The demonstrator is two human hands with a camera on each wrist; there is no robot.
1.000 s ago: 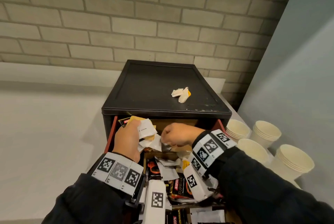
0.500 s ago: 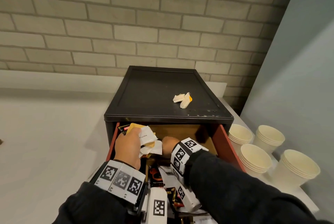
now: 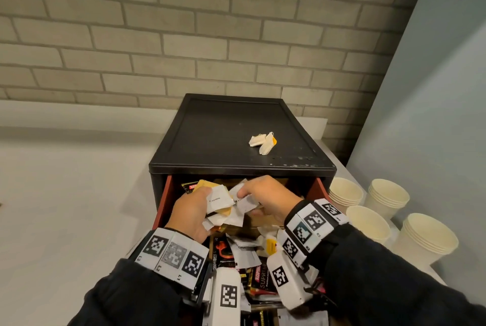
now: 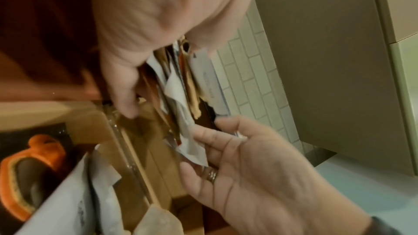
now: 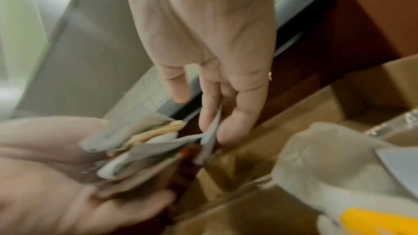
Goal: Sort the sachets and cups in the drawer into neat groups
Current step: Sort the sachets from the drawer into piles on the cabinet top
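The left hand is curled round a fanned stack of small paper sachets — white ones, one marked "Cream", with tan and yellow ones layered between — and holds it at the far left of the open red-walled drawer, just under the lip of the black box-shaped cabinet; the right hand sits immediately to its right, thumb and fingers pinched on a single white paper sachet whose edge touches the stack; the two hands are all but together.

The relation that matters, as I judge it: the pinched sachet lies just to the right of the stack, so a short leftward slide by the right hand — the nearer one, the only one free to move it — would seat it; in the right wrist view the sachet hangs on edge while the stack's layers run roughly flat, so it likely needs turning to lie along them.

The remaining loose sachets lie jumbled nearer the person in the drawer; the stacked cream paper cups stand outside, to the cabinet's right.
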